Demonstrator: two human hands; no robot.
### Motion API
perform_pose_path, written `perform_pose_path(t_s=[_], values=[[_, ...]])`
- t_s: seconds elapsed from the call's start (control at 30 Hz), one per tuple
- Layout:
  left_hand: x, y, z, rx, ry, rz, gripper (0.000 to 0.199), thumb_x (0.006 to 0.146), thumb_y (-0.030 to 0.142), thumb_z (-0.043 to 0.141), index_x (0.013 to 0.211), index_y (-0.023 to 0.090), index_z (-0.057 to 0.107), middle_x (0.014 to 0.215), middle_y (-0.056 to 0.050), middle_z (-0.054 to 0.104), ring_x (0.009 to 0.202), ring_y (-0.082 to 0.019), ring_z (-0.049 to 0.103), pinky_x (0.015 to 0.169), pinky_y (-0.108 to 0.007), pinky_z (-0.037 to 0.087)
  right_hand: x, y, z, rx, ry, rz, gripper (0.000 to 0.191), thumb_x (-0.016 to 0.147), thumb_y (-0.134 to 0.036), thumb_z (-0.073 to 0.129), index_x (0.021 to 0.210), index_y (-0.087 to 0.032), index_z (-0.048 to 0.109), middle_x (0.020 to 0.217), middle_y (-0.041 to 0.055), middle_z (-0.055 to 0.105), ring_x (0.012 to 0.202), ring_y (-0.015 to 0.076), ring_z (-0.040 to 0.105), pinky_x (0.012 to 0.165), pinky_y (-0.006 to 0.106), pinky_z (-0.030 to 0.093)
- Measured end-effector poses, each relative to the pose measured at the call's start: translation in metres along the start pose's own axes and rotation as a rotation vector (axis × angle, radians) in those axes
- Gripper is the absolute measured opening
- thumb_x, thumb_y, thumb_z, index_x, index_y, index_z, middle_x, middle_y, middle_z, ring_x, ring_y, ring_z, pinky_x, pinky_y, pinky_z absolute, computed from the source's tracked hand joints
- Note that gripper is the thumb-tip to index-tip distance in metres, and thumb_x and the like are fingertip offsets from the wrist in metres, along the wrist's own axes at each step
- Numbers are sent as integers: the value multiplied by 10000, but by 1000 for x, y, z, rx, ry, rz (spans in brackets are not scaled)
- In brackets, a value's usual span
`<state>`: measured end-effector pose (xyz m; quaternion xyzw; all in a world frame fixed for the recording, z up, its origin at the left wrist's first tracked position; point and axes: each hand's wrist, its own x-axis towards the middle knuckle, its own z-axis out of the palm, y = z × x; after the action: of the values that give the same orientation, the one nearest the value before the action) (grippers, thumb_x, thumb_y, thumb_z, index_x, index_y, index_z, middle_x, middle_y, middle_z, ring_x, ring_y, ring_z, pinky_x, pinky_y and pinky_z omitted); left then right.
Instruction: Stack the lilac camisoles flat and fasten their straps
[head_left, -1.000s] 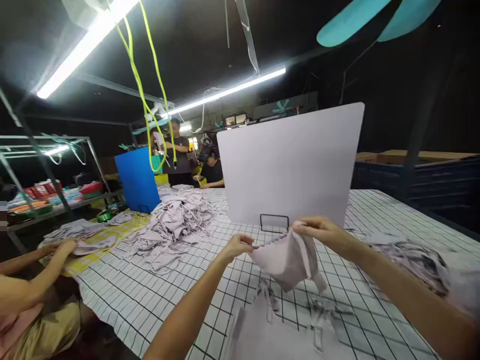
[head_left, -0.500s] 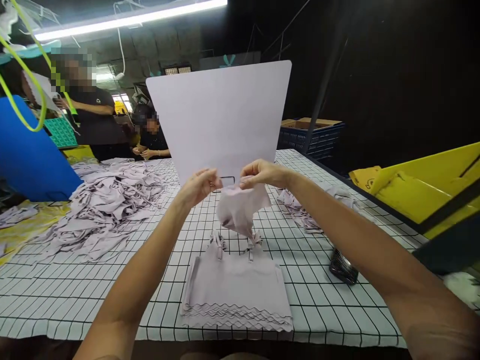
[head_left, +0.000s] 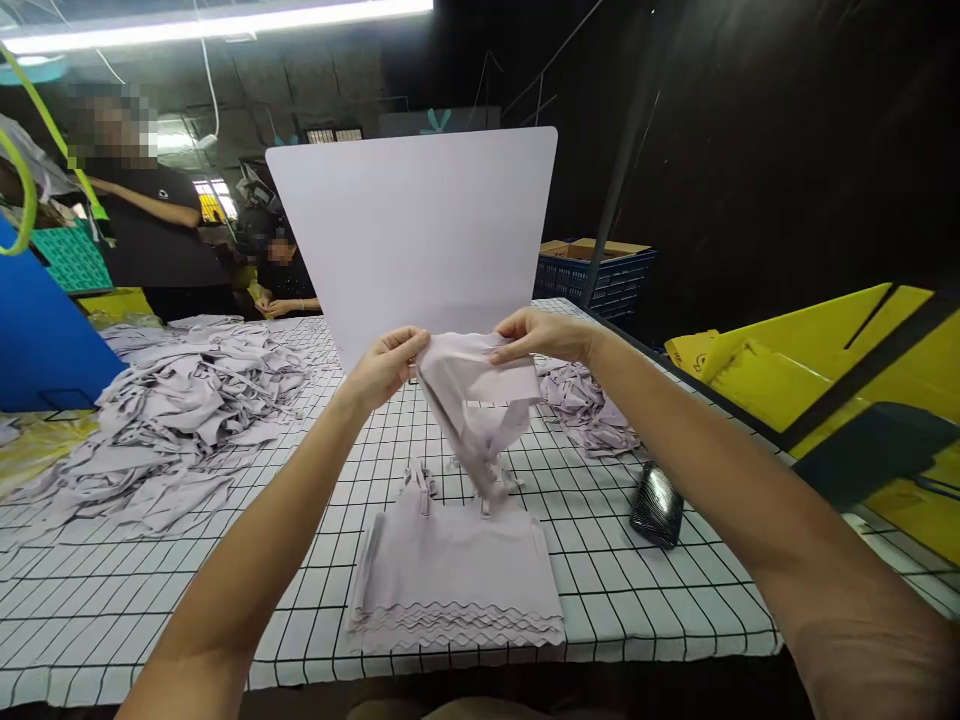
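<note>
My left hand (head_left: 386,368) and right hand (head_left: 544,336) pinch a lilac garment (head_left: 469,368) above stacked camisoles (head_left: 457,560) near the counter's front edge (head_left: 615,645).

The left forearm (head_left: 262,530) slants up from the lower left, the right forearm (head_left: 705,475) from the lower right, both bare. The left hand (head_left: 387,364) is pinched between thumb and curled fingers; the right hand (head_left: 546,335) pinches too (thumb beneath, knuckles uppermost), fingertips pointing inward, near the left's.
</note>
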<state>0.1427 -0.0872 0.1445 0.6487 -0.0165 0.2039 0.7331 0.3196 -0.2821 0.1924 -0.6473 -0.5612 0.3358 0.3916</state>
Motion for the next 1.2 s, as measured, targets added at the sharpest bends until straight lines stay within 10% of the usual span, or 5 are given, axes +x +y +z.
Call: perform_pose_path(t_s=[0.23, 0.5, 0.8, 1.0, 1.2], values=[[5, 22, 19, 283, -34, -46, 402, 678, 475, 903, 779, 132, 719, 709, -41, 695, 608, -114, 618, 524, -206, 457, 22, -4, 20, 185, -80, -143, 380, 702, -423, 905, 889, -137, 742, 836, 25, 696, 759, 118, 619, 690, 249, 510], [-31, 36, -44, 349, -73, -297, 435, 621, 394, 948, 928, 141, 773, 760, -63, 747, 630, -133, 652, 523, -201, 495, -1, -7, -13, 388, 279, -153, 397, 635, -403, 955, 728, -139, 674, 747, 0, 621, 715, 96, 565, 664, 228, 498], [-41, 68, -57, 255, -43, 58, 296, 752, 437, 864, 744, 166, 746, 715, -52, 686, 626, -138, 607, 575, -232, 504, -15, -19, -20, 156, 241, -88, 364, 624, -422, 936, 788, -169, 730, 801, 48, 676, 722, 162, 585, 613, 303, 496], [-36, 45, -76, 624, -233, -207, 206, 703, 366, 883, 782, 194, 800, 801, -81, 751, 740, -214, 681, 615, -266, 528, -5, 14, -36, 290, 449, -241, 287, 638, -387, 901, 724, -191, 711, 784, 25, 627, 770, 159, 572, 693, 326, 507], [-32, 33, -100, 797, -111, -98, 172, 743, 370, 831, 787, 209, 790, 858, -66, 735, 835, -214, 659, 750, -287, 499, -10, 42, -37, 241, 374, -87, 339, 602, -385, 931, 663, -178, 670, 670, -17, 550, 658, 107, 507, 576, 265, 427]])
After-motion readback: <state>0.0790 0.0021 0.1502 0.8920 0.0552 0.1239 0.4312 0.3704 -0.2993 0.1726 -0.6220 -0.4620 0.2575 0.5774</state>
